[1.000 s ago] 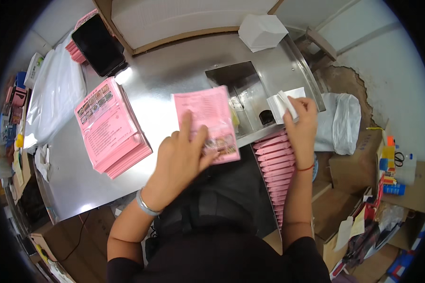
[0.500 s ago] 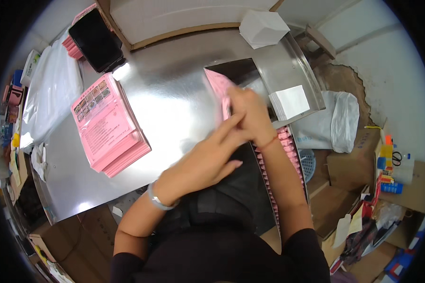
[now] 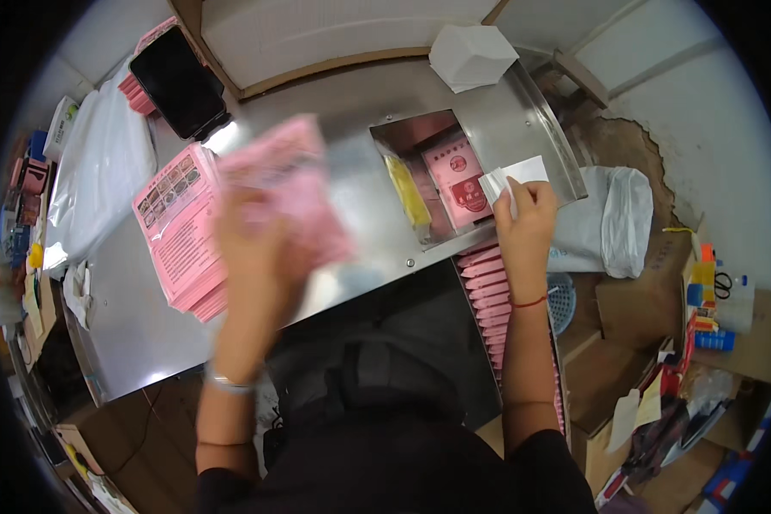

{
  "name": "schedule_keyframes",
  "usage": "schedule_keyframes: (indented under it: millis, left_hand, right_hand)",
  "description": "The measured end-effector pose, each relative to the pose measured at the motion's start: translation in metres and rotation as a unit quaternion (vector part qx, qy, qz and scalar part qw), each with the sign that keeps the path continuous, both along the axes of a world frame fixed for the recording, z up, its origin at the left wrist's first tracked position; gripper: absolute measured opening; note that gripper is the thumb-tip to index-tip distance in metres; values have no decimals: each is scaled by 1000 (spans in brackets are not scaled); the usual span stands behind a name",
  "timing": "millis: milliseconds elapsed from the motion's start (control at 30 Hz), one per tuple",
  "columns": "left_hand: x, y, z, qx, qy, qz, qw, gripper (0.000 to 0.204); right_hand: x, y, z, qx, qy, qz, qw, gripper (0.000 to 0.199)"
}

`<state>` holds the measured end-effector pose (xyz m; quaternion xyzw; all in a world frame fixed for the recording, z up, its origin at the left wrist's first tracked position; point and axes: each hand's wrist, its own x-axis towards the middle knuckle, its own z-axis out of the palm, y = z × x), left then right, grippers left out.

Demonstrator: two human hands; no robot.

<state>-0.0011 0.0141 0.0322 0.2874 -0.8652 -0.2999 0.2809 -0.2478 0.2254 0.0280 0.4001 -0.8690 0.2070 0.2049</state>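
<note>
So the steel table (image 3: 137, 338) is spanning mid-frame, a blurry pink packet (image 3: 301, 184) is showing centre-left against the left hand (image 3: 261, 244) (can't tell how its fingers are set), and the right hand (image 3: 527, 224) is pinching white slips (image 3: 529, 170) centre-right.

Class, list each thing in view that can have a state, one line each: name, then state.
Pink packet: in the left hand, blurred; sealed or open, cannot tell.
White slips: pinched by the right hand.
Packet stack: piled, slightly uneven.
Lower packets: lined up closely.
Phone: screen dark.
Table opening: uncovered, pink card inside.
Far white papers: stacked.
White bag: crumpled.
</note>
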Motion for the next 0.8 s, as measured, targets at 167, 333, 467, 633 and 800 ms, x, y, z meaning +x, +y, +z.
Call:
schedule_keyframes:
  millis: [167, 333, 467, 633, 800]
  left_hand:
    - [-40, 70, -15, -103, -44, -169, 979, 45]
    - [-12, 36, -15, -258, -153, -117, 947, 55]
    - [-9, 40, -1, -81, -119, -101, 984, 47]
    - [-15, 48, -20, -208, -92, -168, 959, 38]
    - [-51, 35, 8, -254, -216, -77, 940, 62]
  right_hand:
    - [-40, 22, 14, -16, -28, 74, 997, 34]
    - [108, -22, 14, -4, -126, 325, 937, 33]
    - [89, -64, 11, 84, 8, 249, 965, 31]
    - [51, -47, -6, -90, -58, 289, 951, 30]
    - [12, -5, -4, -13, 52, 1, 999, 23]
